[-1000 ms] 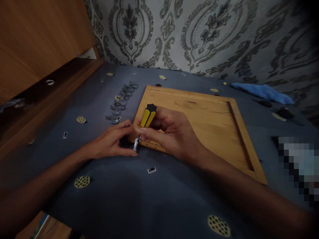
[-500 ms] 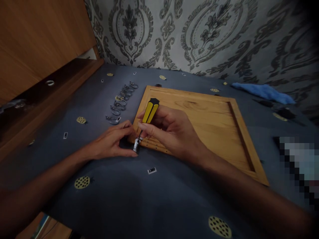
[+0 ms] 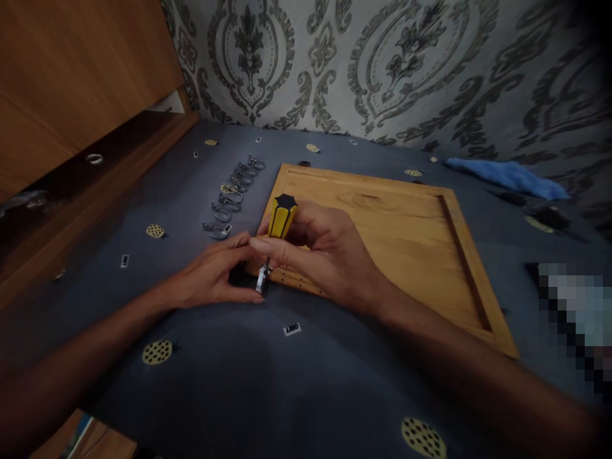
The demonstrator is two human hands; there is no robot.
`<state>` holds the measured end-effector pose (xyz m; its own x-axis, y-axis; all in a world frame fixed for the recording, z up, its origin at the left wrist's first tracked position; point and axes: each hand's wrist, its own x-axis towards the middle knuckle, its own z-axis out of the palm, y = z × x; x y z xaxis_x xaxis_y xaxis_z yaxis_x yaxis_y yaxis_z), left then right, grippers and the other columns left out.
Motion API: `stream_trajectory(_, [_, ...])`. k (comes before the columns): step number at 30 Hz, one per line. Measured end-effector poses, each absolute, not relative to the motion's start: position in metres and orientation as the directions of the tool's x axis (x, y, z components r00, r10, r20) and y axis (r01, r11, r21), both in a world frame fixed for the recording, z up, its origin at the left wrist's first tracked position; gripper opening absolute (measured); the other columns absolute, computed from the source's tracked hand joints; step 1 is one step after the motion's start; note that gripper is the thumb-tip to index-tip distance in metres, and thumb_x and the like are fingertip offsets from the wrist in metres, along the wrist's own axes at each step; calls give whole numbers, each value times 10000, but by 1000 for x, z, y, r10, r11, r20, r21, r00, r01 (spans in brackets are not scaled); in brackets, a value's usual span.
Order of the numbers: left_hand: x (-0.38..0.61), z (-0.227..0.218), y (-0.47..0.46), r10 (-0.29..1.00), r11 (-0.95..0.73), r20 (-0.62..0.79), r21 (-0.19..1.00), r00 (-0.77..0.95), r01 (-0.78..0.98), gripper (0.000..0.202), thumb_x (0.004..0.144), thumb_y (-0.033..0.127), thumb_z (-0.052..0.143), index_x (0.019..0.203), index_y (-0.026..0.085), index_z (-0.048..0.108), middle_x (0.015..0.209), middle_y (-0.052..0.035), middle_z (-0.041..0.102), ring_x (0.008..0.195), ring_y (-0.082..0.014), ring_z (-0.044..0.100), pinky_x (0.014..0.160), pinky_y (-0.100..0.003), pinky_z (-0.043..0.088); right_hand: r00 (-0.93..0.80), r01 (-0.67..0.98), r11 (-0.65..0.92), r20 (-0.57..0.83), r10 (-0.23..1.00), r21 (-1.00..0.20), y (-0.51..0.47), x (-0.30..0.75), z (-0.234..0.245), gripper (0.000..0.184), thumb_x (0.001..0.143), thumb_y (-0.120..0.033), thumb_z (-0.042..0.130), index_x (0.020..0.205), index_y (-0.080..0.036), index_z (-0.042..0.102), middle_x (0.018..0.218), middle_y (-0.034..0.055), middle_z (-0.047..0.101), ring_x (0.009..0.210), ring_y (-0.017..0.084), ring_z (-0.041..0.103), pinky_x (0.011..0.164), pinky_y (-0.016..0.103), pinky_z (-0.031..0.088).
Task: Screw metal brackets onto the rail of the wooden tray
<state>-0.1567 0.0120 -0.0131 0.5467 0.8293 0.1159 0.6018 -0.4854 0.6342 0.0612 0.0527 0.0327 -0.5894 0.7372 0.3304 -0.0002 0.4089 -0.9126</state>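
Note:
My right hand (image 3: 329, 255) is wrapped round a yellow-and-black screwdriver (image 3: 281, 217), held nearly upright with its tip down on a small metal hook bracket (image 3: 261, 278) at the near left corner of a wooden board (image 3: 396, 236). My left hand (image 3: 210, 274) pinches that bracket from the left, thumb and fingers closed on it against the board's edge. A row of small holes runs along the board's near edge beside the bracket.
Several more metal hooks (image 3: 232, 197) lie in a row on the dark blue patterned cloth left of the board. A blue rag (image 3: 507, 177) lies at the far right. A wooden cabinet (image 3: 71, 89) and ledge stand at the left, patterned wallpaper behind.
The screwdriver handle swung from tilted right to nearly upright and turned in my right hand's fingers. My left hand and the bracket stayed put.

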Motion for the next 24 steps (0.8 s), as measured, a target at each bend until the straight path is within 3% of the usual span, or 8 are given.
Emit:
stream_trajectory(5, [-158,-15,12,835,-480,130,647,534,593,548,876,612,746,1248,221,652,1186,-92,654,1088,-306,625,931,-440,546,-612,43,462,342,713,-886,58,54,35,235,896,-359,794,793,-190,667,832,21,675,752,157,646,657,292,548])
stream_trajectory(10, [-157,-13,11,822,-504,133,622,553,600,474,897,617,726,1105,195,669,1077,-79,642,977,-269,628,838,-388,551,-670,151,575,344,657,-804,66,58,50,119,867,-261,811,931,-201,730,743,-15,631,712,148,619,629,271,517])
stream_trajectory(13, [-157,-13,10,814,-519,150,624,562,584,429,907,579,734,1101,202,667,1131,-84,637,1043,-278,620,915,-399,549,-712,126,576,331,619,-808,72,61,57,301,893,-194,767,1189,-231,723,807,-22,659,733,140,641,657,264,546])
stream_trajectory(15, [-156,-12,10,816,-516,149,625,559,585,425,902,569,745,1112,207,669,1164,-88,631,1080,-285,618,966,-409,541,-756,93,600,336,562,-795,76,62,60,486,906,-128,724,1376,-219,642,906,-14,671,750,123,640,664,249,553])
stream_trajectory(17, [-156,-11,10,820,-507,135,622,557,596,430,899,578,744,1102,205,679,1194,-95,628,1106,-293,616,966,-405,545,-789,79,640,344,509,-764,78,64,64,556,920,-106,686,1455,-213,578,1063,7,679,767,107,630,648,234,545])
stream_trajectory(20, [-155,-10,10,824,-499,115,613,555,613,458,903,604,727,1119,201,692,1237,-102,632,1147,-305,608,967,-406,549,-816,78,660,333,473,-747,80,66,70,508,933,-111,663,1425,-207,576,1223,36,670,810,109,645,655,230,546])
stream_trajectory(24, [-155,-9,9,835,-479,99,614,541,627,539,897,635,715,1230,213,677,1299,-101,638,1194,-320,602,1048,-444,524,-815,36,557,298,496,-829,78,64,70,302,936,-104,672,1229,-149,614,1063,35,688,870,138,673,743,263,575])
